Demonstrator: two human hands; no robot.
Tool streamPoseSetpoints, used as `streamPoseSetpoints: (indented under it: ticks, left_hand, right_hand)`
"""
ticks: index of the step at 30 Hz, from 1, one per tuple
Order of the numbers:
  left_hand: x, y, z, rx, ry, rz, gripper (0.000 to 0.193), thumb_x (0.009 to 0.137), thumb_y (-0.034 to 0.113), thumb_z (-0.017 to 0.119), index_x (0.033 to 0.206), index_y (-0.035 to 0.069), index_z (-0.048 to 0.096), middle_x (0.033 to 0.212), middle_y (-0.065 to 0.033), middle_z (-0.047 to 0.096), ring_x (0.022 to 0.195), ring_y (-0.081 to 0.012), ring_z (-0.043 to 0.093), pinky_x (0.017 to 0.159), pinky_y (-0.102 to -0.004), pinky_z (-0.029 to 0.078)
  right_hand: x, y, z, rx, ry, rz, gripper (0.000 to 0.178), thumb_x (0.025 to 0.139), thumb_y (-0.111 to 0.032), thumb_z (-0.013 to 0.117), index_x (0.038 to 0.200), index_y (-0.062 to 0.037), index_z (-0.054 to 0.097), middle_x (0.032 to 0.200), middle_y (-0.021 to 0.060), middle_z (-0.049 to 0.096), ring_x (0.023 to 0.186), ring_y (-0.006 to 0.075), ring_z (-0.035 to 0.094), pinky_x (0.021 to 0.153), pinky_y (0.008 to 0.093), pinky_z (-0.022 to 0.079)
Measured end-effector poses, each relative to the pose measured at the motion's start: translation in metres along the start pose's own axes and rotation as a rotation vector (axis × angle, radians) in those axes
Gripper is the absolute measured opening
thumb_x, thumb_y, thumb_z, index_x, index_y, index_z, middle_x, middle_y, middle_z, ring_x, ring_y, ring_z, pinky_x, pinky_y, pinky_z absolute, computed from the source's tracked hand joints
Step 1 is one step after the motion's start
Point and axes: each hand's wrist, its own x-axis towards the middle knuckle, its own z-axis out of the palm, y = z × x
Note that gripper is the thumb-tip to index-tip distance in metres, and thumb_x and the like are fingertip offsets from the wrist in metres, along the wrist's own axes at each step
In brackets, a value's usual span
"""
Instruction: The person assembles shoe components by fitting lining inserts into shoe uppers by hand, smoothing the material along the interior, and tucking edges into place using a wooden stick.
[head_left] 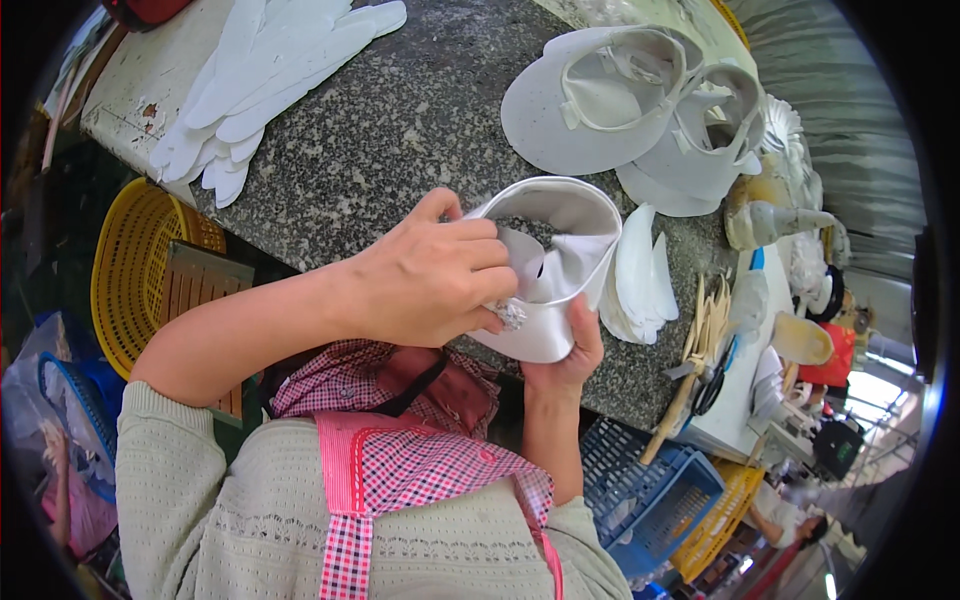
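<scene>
A white satin shoe upper (547,332), its opening facing up, is held over the near edge of the speckled stone worktop (400,125). My left hand (430,275) has its fingers curled over the upper's left side, closed on it. Beside those fingertips sits a small silvery, glittery ornament (511,316). From below right, my right hand (572,350) grips the upper, thumb up along its outer wall; its other fingers are mostly hidden. Just right of the upper lie several white curved flat pieces (640,275).
More white uppers (590,100) rest at the far right. Long white flat pieces (290,70) are piled far left. Wooden sticks (708,320), black-handled scissors (709,390) and a glue-stained container (765,220) are on the right. Yellow basket (108,270) and blue crate (660,510) stand below the worktop.
</scene>
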Motion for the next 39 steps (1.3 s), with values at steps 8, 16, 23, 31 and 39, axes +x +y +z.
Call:
streamPoseSetpoints:
  ticks: [8,16,23,31,39]
  left_hand:
    - [0.006,0.006,-0.016,-0.554,-0.096,-0.420,0.032,0.071,0.020,0.071,0.099,0.012,0.060,0.087,-0.0019,0.059,0.080,-0.0175,0.058,0.078,-0.0339,0.037]
    - [0.012,-0.013,0.000,-0.202,0.061,-0.211,0.023,0.067,0.004,0.068,0.088,0.004,0.057,0.085,-0.0069,0.057,0.070,-0.0248,0.061,0.058,-0.0344,0.050]
    - [0.017,-0.011,0.008,-0.081,-0.081,-0.262,0.018,0.069,0.003,0.066,0.078,0.005,0.052,0.093,-0.0106,0.060,0.069,-0.0273,0.062,0.055,-0.0354,0.050]
    - [0.008,0.015,0.009,-0.058,0.319,0.055,0.031,0.070,0.014,0.071,0.097,0.003,0.062,0.089,-0.0107,0.062,0.072,-0.0221,0.061,0.065,-0.0320,0.046]
    - [0.005,0.014,0.025,0.096,0.118,-0.102,0.022,0.071,0.021,0.071,0.083,0.008,0.058,0.071,-0.0010,0.054,0.070,-0.0189,0.055,0.068,-0.0340,0.037]
  right_hand:
    - [0.004,0.000,0.006,-0.002,-0.122,-0.183,0.063,0.079,-0.014,0.064,0.132,0.0033,0.033,0.118,0.0224,0.054,0.110,0.0320,0.055,0.093,0.0426,0.046]
    - [-0.001,-0.020,-0.003,-0.500,-0.020,-0.249,0.047,0.078,-0.009,0.068,0.118,0.0059,0.049,0.108,0.0147,0.060,0.095,0.0225,0.059,0.084,0.0346,0.048]
    - [-0.008,-0.019,-0.005,-0.340,-0.010,-0.205,0.041,0.077,-0.011,0.072,0.110,0.0071,0.056,0.102,0.0108,0.063,0.089,0.0170,0.060,0.078,0.0293,0.048]
    - [-0.006,-0.015,-0.005,-0.445,0.035,-0.256,0.046,0.079,-0.016,0.071,0.113,0.0074,0.052,0.104,0.0122,0.061,0.089,0.0182,0.060,0.078,0.0307,0.049]
    - [-0.007,-0.008,0.005,-0.710,0.175,-0.467,0.034,0.078,-0.011,0.072,0.104,0.0056,0.058,0.096,0.0092,0.064,0.082,0.0146,0.060,0.074,0.0249,0.046]
